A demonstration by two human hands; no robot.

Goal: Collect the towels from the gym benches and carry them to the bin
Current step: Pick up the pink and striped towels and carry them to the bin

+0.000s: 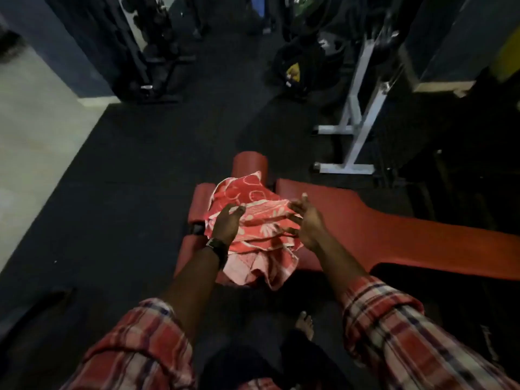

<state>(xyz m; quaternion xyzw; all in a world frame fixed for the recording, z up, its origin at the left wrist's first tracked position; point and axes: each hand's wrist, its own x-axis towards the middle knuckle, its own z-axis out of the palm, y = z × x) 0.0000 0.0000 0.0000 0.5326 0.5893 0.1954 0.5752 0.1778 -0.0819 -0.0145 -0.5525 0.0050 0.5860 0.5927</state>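
Red towel [249, 194] with a pale flower pattern lies bunched in loose folds on the near end of a red padded desk [394, 229], one corner hanging over the front edge. Left hand [225, 225] rests palm down on the towel's left side, fingers straight and close together, not gripping. Dark watch [215, 244] on that wrist. Right hand [308, 220] sits at the towel's right edge, palm turned inward, fingers spread and thumb raised; cannot tell whether the fingertips touch the cloth. Neither hand is closed round anything. Both forearms are bare, with rolled red plaid sleeves [394, 327] low in view. A bare foot [305, 323] stands on the dark floor [126, 178] just below the desk. Red roller pads [250, 163] sit just beyond the towel at the desk's far end. White metal frame [357, 108] stands further back to the right, well apart from the towel. Dumbbell rack [157, 38] stands at the back left, dim and blurred. Pale flooring strip [36, 130] runs along the left side. No bin is visible in this view.
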